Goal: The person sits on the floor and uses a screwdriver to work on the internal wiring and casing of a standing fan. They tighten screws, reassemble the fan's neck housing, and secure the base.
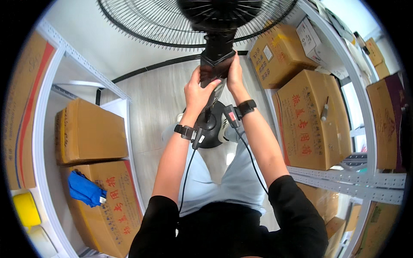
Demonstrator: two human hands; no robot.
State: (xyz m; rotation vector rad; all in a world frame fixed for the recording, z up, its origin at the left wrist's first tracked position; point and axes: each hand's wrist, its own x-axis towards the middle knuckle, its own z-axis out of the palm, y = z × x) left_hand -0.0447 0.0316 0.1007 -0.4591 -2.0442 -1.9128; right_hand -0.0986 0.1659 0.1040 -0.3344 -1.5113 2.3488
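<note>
Clasping fan neck point(214, 68): left hand point(199, 93), right hand point(235, 75) | cage point(159, 26) cropped | fingers point(234, 63) part-hidden

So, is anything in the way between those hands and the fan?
Nothing visible: the left hand and right hand both rest directly against the black housing below the pedestal fan's head.

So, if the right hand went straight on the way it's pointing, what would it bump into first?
Probably the black wire cage of the fan, ahead of the right hand. Depth is unclear, so it might slip underneath instead.
</note>
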